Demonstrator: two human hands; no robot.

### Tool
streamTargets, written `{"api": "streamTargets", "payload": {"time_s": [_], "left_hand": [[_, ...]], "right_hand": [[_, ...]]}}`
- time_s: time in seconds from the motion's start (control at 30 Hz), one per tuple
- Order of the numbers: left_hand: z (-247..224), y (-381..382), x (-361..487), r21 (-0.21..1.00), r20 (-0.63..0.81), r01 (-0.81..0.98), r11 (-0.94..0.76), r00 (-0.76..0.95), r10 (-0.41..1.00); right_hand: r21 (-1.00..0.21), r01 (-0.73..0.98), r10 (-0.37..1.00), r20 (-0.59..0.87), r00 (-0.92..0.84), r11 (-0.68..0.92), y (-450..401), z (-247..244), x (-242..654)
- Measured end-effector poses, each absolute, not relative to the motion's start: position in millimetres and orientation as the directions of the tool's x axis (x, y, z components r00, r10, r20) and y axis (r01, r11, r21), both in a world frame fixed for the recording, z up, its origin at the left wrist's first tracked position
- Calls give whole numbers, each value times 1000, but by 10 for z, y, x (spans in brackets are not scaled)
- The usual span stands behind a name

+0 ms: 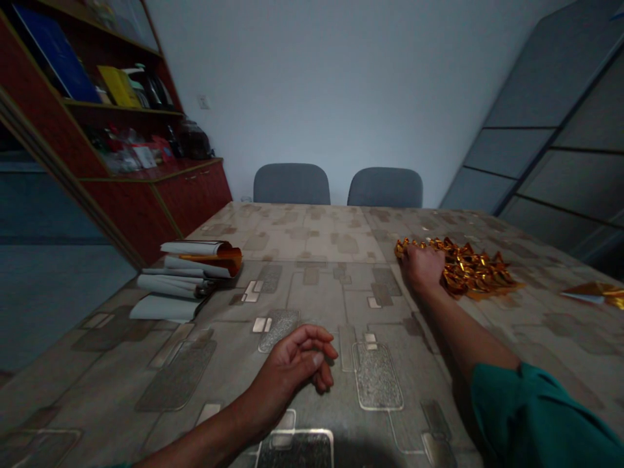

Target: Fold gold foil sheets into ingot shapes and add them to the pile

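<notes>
In the head view, the right hand [424, 265] reached out over the table [331, 286] to a cluster of shiny gold foil pieces [480, 270]. The cluster lay on the right half of the tabletop, its peaked, folded shapes packed close together. The hand was at its left end, back of the hand up, fingers pointing down among the pieces; they were mostly hidden, so I could not tell whether they pinched a piece or only rested against it. A green sleeve [536, 409] covered the upper part of that arm.

The left hand [302, 357] was near the middle of the table's near side, palm turned inward and fingers loosely curled, with nothing held in them. It was well apart from the foil cluster.

On the left part of the table lay a pile of folded sheets [170, 286], pale grey outside, with an orange-gold face showing where the upper ones curled over. Near the right edge of the view lay a separate gold foil piece [592, 294], apart from the cluster.

Beyond the table's far edge stood two grey chairs [291, 184] side by side before a pale wall [336, 84], with a reddish-brown cabinet [190, 195] to the left.
</notes>
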State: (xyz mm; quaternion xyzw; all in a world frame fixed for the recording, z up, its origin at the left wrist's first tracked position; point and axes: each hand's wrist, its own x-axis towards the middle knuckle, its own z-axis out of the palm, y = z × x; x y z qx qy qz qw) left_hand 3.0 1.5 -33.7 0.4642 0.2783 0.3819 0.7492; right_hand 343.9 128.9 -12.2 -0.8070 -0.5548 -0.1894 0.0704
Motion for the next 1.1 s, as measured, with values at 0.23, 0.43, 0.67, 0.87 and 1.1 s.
{"api": "streamTargets", "payload": {"time_s": [0.23,0.43,0.67,0.87,1.1], "left_hand": [[-359,27,25,903,-58,-322,285,565,823],[-358,21,22,902,-64,-321,288,560,826],[-337,19,38,910,-61,-308,276,559,827],[-333,-12,53,926,-55,-287,246,541,839],[-75,44,-161,989,-45,-111,96,395,918]], "right_hand": [[13,921,852,384,355,-390,1312,-68,3415],[-169,883,769,439,465,-438,1162,107,3516],[-374,869,802,379,462,-324,529,-3,3452],[-392,907,919,281,275,-152,236,-294,3048],[-376,924,952,251,172,-68,247,-321,2944]]}}
